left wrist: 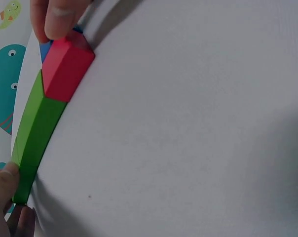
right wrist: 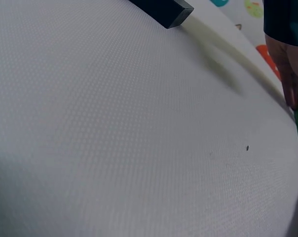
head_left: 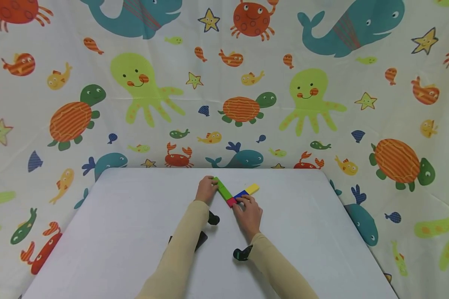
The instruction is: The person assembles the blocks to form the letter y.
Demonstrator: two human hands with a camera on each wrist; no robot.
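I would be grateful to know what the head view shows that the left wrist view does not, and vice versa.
Head only: the yellow block and a dark object partly behind the left sleeve.
Left wrist only: a small dark speck on the table.
Both: the red block, blue block, green part of the row and, at least partly, the left hand and right hand.

I count two hands [head_left: 206,189] [head_left: 250,212], one red block [head_left: 231,202], one blue block [head_left: 241,194], one yellow block [head_left: 252,189] and apparently two green blocks [head_left: 218,183] [head_left: 225,193].
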